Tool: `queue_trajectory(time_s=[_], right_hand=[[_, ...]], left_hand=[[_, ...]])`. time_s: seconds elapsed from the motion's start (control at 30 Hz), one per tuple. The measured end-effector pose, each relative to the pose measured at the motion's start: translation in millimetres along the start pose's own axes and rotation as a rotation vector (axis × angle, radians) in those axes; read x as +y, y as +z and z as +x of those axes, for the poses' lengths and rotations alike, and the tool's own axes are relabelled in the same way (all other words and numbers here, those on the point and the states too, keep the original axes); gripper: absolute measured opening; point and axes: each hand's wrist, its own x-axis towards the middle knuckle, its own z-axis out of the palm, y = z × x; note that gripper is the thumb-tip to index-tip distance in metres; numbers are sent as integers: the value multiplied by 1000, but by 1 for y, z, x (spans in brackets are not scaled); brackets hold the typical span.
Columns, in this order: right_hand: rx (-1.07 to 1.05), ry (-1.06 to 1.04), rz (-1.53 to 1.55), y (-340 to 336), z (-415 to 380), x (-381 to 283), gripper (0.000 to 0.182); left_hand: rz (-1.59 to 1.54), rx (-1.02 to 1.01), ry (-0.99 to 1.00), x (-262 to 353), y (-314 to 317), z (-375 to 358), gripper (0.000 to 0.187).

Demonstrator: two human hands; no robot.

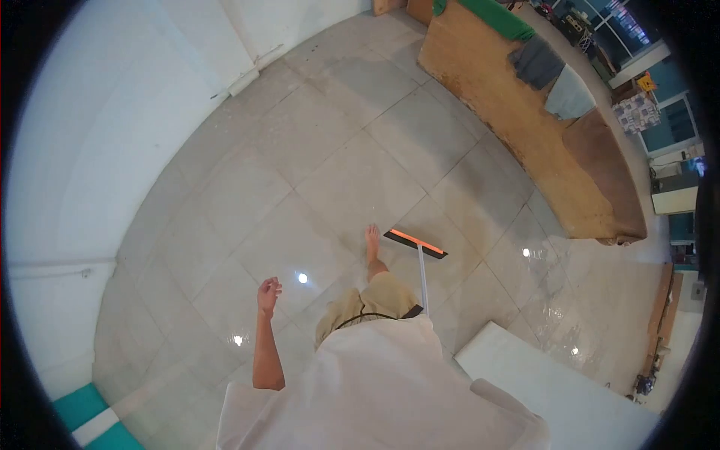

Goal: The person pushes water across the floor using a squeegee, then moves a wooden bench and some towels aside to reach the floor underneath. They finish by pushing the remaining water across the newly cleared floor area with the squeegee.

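My left hand (pixel 269 291) hangs over the tiled floor at the lower left, its fingers curled loosely with nothing visible in them. A floor squeegee (pixel 415 243) with an orange and black head rests on the tiles just right of my bare foot (pixel 373 238). Its pale pole (pixel 424 281) runs back toward my body and disappears at my shirt (pixel 375 375). My right hand is hidden, so what it holds does not show.
A long wooden panel (pixel 510 112) with cloths over its top edge curves along the upper right. A white wall (pixel 135 112) stands at left. At lower right is a white slab (pixel 540 375). Wet patches shine on the floor (pixel 345 172) near it. Teal and white blocks (pixel 82 405) sit lower left.
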Motion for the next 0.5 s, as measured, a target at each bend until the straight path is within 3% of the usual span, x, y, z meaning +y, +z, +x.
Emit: queue_trajectory(time_s=[0.07, 0.13, 0.2, 0.27, 0.33, 0.4, 0.5], right_hand=[[15, -5, -4, -15, 22, -12, 40], [36, -20, -14, -33, 39, -27, 41], [78, -39, 4, -61, 64, -59, 42], [80, 0, 105, -113, 79, -119, 38], [83, 30, 191, -174, 104, -181, 33], [-53, 214, 507, -206, 137, -215, 26], [-100, 110, 598, -254, 203, -275, 21]], left_hand=[[45, 19, 16, 27, 22, 28, 20], [128, -46, -131, 7, 39, 46, 20], [-264, -312, -166, -45, 43, 79, 21], [289, -253, -213, -22, 70, 72, 23], [332, -222, -275, 10, 100, 58, 24], [370, -191, -331, 35, 117, 68, 25], [357, -163, -345, 46, 125, 111, 31]])
